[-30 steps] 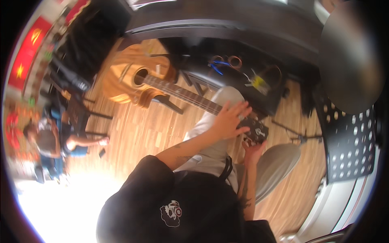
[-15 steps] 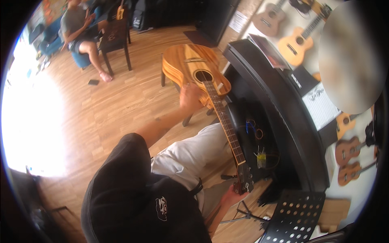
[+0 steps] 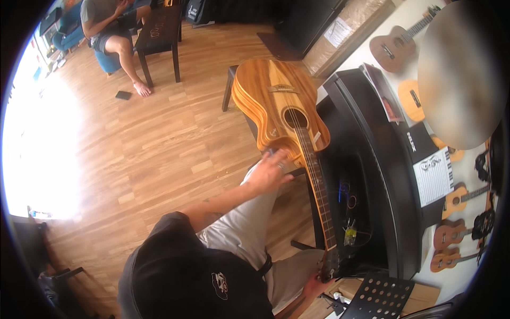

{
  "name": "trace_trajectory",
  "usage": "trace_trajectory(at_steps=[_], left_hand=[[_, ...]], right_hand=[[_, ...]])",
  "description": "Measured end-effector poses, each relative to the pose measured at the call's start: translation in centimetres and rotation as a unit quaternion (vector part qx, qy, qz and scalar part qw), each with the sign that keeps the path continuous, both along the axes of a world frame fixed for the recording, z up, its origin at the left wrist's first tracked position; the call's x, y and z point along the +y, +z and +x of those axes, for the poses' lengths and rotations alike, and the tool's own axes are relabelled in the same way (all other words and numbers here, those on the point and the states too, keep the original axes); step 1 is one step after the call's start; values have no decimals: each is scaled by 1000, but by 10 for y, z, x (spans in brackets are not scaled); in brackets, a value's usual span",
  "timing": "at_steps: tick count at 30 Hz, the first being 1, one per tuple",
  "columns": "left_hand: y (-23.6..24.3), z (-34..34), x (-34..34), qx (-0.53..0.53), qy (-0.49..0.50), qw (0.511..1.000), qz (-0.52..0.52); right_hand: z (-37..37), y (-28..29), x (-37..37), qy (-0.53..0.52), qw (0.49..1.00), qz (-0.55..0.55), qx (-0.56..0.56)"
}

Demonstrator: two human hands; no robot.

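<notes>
Guitar [image 3: 271, 101], one: face-up over a dark stool [image 3: 228, 89]. Left hand [image 3: 270, 169]: fingers spread beside its body. Right hand [image 3: 314, 287]: at the headstock [image 3: 330, 263]; finger closure, I cannot tell. Handling, I judge: light, stiff, slippery, fragile; grasp neck [image 3: 317, 191], support body.

Striped tan acoustic guitar [image 3: 272, 109] lies face up, neck slanting

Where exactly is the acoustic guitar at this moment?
In the head view, the guitar is slightly right of centre, its body left of the long black furniture and its headstock up and left of the perforated music stand.
</notes>
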State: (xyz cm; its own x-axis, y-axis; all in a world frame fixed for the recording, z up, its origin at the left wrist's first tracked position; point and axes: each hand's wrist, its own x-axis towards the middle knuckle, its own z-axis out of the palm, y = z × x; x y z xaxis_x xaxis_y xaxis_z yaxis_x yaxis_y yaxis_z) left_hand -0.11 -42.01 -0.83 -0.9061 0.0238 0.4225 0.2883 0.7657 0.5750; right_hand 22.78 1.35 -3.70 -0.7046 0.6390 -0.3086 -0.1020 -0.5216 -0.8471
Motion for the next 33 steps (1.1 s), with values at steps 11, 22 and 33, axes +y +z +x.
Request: trace_trajectory(at_steps=[11, 22, 33], left_hand=[[-43, -39, 19, 16, -120, 992, -42], [-86, -35, 38, -145, -145, 947, -249], [-64, -28, 77, -118, -118, 971, -172]], right_hand=[[-2, 20, 22, 113, 978, -112, -138], [-5, 30, 80, 33, 685, 656, -315], [-173, 34, -186, 237, 434, 849, -185]])
